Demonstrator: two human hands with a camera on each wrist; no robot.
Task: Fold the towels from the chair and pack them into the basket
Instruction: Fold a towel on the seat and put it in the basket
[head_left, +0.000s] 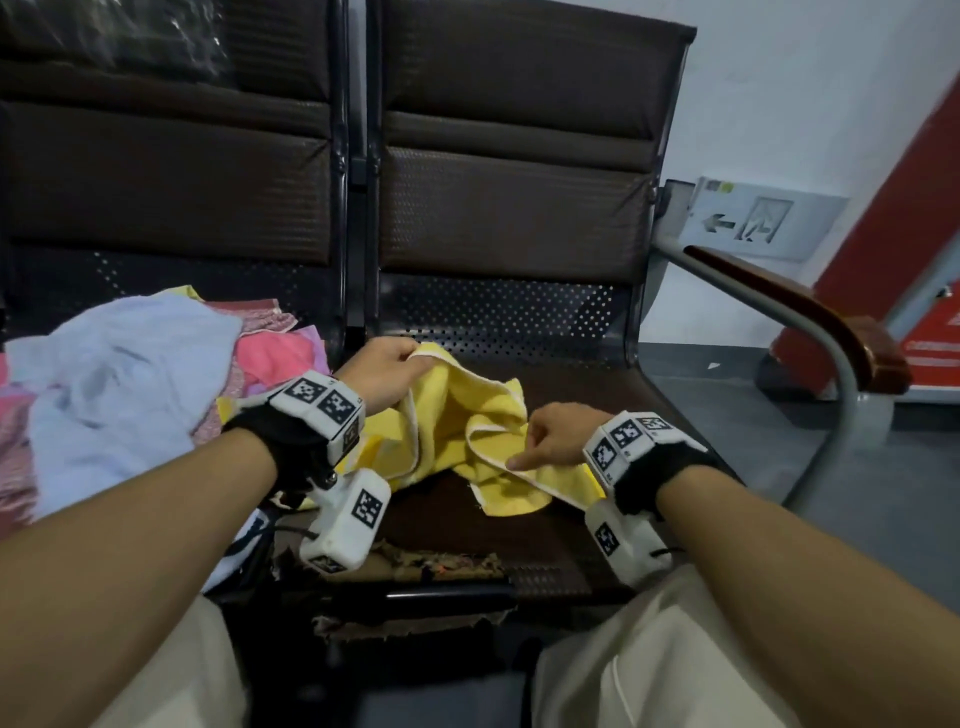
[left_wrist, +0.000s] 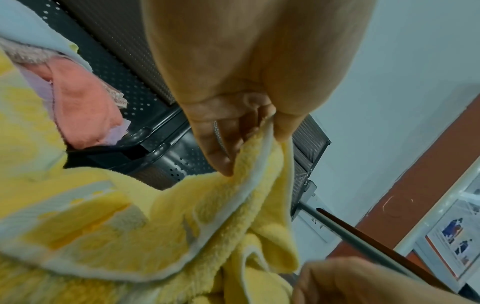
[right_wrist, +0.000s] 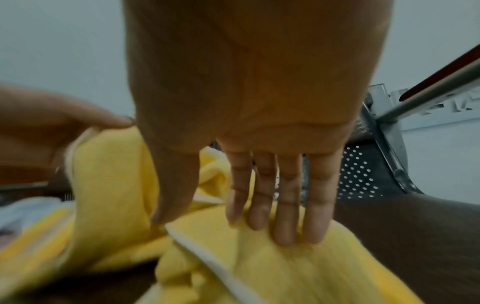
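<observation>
To your right a white wall (head_left: 779, 104) carries a grey sign (head_left: 763, 221) with an arrow pointing left. Beyond it you see a red panel (head_left: 893, 208) slanting up, and below that a grey floor (head_left: 727, 384). Your light trousers (head_left: 649, 665) fill the bottom edge, either side of a dark gap.

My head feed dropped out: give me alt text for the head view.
Left hand pinches a crumpled yellow towel by its corner on the right-hand chair seat; right hand touches its white hem. More towels lie heaped on the left seat.
</observation>
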